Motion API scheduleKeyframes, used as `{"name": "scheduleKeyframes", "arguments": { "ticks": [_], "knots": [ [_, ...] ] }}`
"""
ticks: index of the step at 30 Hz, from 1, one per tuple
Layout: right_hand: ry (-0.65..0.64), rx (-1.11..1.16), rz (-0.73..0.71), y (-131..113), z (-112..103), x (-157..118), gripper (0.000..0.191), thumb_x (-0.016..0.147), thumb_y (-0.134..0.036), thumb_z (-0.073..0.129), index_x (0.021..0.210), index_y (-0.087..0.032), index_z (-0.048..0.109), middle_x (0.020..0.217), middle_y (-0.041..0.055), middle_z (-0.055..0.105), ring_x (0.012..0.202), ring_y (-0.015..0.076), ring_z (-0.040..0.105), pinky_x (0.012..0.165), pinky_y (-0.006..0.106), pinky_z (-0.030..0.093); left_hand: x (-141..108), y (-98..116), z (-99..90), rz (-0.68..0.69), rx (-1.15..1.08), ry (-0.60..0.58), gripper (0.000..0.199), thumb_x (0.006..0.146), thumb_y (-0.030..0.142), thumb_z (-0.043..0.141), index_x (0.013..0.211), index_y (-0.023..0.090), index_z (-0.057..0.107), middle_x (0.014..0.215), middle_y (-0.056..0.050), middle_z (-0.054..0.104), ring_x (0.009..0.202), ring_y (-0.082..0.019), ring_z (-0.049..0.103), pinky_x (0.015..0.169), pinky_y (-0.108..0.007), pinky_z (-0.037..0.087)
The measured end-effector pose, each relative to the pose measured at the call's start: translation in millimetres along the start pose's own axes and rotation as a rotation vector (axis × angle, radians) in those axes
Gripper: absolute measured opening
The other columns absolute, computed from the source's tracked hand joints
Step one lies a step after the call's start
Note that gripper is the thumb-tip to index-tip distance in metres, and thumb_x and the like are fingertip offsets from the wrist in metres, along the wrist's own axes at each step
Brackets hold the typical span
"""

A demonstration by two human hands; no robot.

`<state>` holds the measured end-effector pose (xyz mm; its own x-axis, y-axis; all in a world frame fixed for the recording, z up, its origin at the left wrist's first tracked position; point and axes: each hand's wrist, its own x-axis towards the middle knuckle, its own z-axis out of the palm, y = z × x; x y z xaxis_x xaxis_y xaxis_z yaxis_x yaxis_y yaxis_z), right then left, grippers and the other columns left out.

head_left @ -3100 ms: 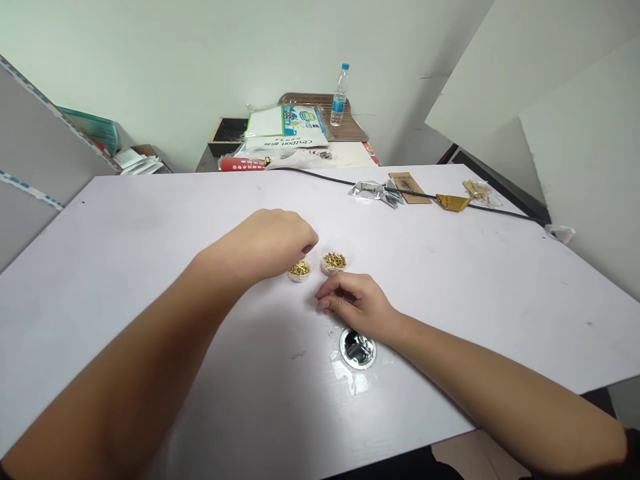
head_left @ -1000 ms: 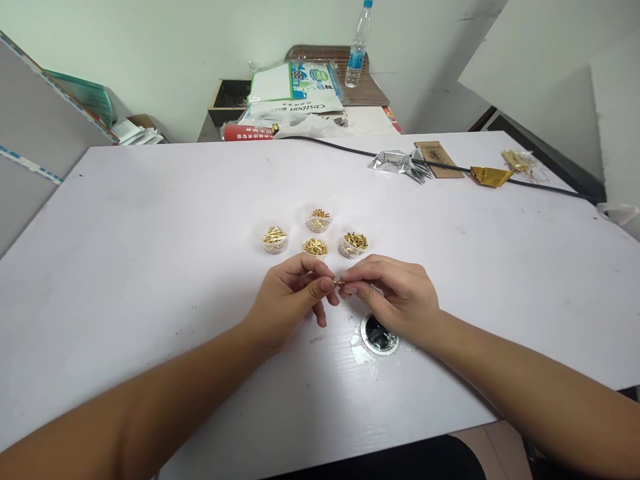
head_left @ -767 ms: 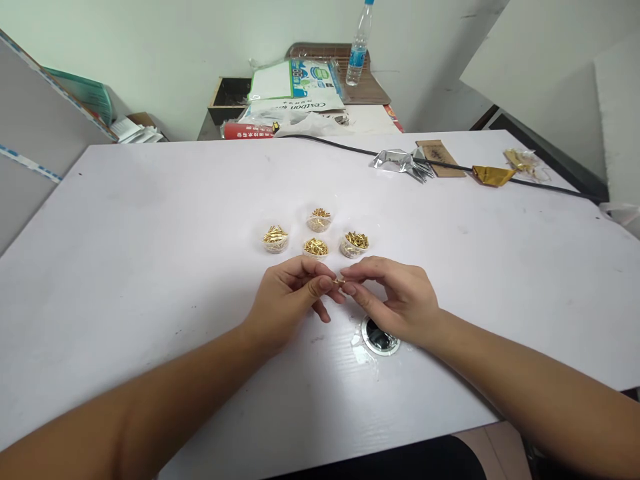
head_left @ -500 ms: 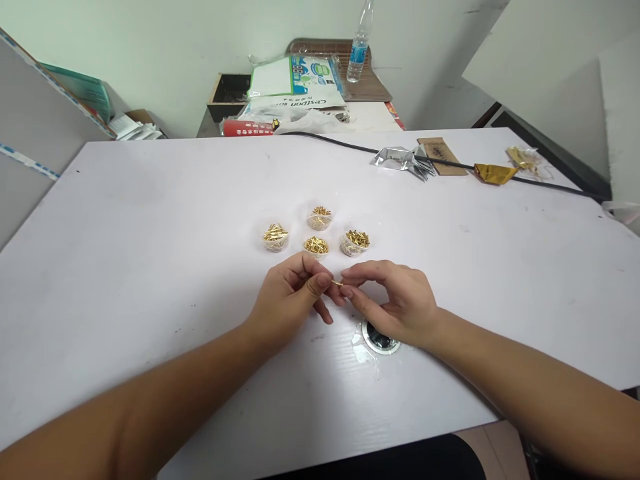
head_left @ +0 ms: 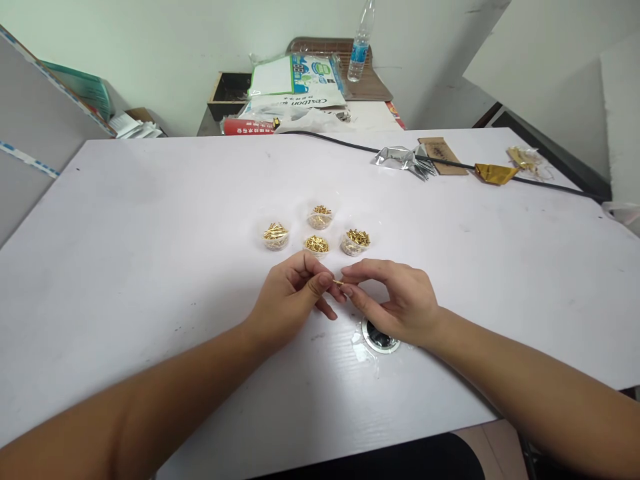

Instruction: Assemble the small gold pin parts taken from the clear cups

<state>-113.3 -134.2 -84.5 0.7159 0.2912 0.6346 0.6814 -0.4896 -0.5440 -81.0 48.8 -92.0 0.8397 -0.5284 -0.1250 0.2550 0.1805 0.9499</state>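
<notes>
My left hand pinches a thin gold metal pin between thumb and forefinger, its other fingers loosely curled. From the right, my right hand has its thumb and fingertips at the other end of the pin, also in a pinch. Just beyond the hands stand small clear plastic cups of gold metal pieces: a left cup, a back cup, a right cup and a front cup, the last close behind my left fingers. The pin's ends are partly hidden by fingertips.
A round black disc with a silver rim is set in the white table under my right hand. A black cable crosses the far edge, near a silver foil bag, cardboard and gold foil packet.
Both hands stay nearly in place around the pin. The lower fingers of my left hand have shifted slightly to the right.
</notes>
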Motion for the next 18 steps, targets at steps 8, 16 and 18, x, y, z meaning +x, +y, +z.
{"name": "scheduleKeyframes", "arguments": {
  "ticks": [8,16,18],
  "knots": [
    [-0.034,-0.068,-0.065,1.7,0.4,-1.4,0.027,0.091,-0.009,0.058,0.114,-0.022,0.053,0.08,-0.0038,0.072,0.069,0.0104,0.07,0.065,0.02,0.059,-4.0,-1.4,4.1,0.082,0.21,0.083,0.018,0.092,0.022,0.058,0.077,0.016,0.05,0.07,0.0,0.07,0.059,-0.01,0.068,0.054,-0.021,0.062],
    [-0.1,-0.088,-0.026,0.7,1.2,-4.6,0.023,0.094,-0.01,0.053,0.114,-0.022,0.05,0.086,-0.0008,0.073,0.071,0.0117,0.07,0.065,0.022,0.058,-6.7,-2.5,2.3,0.127,0.346,0.077,0.012,0.088,0.014,0.053,0.078,0.018,0.05,0.072,0.001,0.07,0.06,-0.012,0.071,0.056,-0.023,0.062],
    [-0.119,-0.09,-0.013,0.4,0.7,-5.0,0.023,0.095,-0.01,0.053,0.114,-0.022,0.05,0.086,-0.0002,0.073,0.071,0.0122,0.07,0.065,0.022,0.058,-6.6,-3.3,1.0,0.137,0.403,0.08,0.011,0.087,0.012,0.051,0.078,0.018,0.05,0.073,0.002,0.07,0.06,-0.012,0.071,0.056,-0.023,0.062]
  ]
}}
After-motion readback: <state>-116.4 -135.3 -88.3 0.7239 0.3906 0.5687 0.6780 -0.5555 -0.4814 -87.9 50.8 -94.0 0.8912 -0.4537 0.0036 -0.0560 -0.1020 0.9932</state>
